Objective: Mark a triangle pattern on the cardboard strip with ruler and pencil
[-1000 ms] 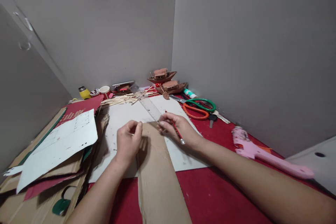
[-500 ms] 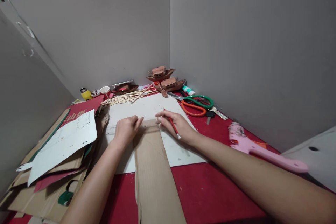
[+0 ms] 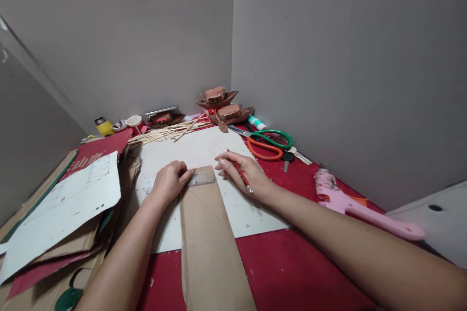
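My left hand [image 3: 170, 181] is closed on a clear ruler [image 3: 203, 178], which lies across the far end of a long cardboard strip [image 3: 211, 238]. The thumb rests on the ruler near the strip's left edge. A red and black pencil [image 3: 241, 172] sits in my right hand [image 3: 244, 175], its tip pointing up and away and its metal end towards me. That hand is just right of the strip's far end, apart from the ruler. Under the strip's far part lies a white board [image 3: 255, 218].
Scissors [image 3: 268, 143] with green and orange handles lie right of the board, a pink glue gun [image 3: 368, 209] nearer. Thin sticks [image 3: 168, 131] and model boats [image 3: 231, 114] stand at the back. Cardboard sheets and white paper [image 3: 69, 204] are piled left. Grey walls enclose the table.
The view has shifted slightly. My left hand has opened up the view of the ruler, now lying plainly across the strip's end. My right hand has drawn slightly away from the strip, still holding the pencil.
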The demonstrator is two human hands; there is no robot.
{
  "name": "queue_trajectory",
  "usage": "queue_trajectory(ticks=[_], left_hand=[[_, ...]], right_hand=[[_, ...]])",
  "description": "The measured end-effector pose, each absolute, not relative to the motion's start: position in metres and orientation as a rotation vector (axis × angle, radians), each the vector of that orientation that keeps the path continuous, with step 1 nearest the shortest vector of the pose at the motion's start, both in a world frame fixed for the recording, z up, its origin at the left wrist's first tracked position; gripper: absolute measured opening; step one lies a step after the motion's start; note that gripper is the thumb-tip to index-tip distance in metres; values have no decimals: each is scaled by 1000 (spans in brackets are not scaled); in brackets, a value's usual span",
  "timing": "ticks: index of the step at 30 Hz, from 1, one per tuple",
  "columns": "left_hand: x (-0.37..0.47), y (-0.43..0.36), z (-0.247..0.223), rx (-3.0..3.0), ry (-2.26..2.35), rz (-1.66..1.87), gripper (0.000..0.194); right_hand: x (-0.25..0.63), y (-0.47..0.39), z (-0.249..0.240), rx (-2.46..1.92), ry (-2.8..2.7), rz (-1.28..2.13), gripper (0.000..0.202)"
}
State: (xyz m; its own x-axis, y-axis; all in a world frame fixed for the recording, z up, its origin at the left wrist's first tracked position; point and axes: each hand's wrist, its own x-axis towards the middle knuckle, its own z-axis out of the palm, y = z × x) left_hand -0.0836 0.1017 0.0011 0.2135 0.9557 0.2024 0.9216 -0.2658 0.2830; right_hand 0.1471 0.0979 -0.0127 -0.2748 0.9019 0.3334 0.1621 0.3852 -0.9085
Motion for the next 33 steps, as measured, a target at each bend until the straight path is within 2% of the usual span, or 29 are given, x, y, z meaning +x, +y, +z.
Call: queue_trajectory(ticks=[8, 25, 30, 33], left_hand=[[-81, 99, -5, 2387, 1846, 497, 24], [-74, 94, -3, 2463, 1923, 425, 23], [-72, 92, -1, 2469, 1940, 413, 23], [-69, 91, -1, 2461, 1952, 409, 22]], right_hand=[[150, 102, -22, -993, -1794, 895, 30], [149, 98, -17, -981, -1825, 906, 28], [151, 98, -15, -919, -2044, 774, 20], [154, 98, -16, -838, -2321, 634, 26]])
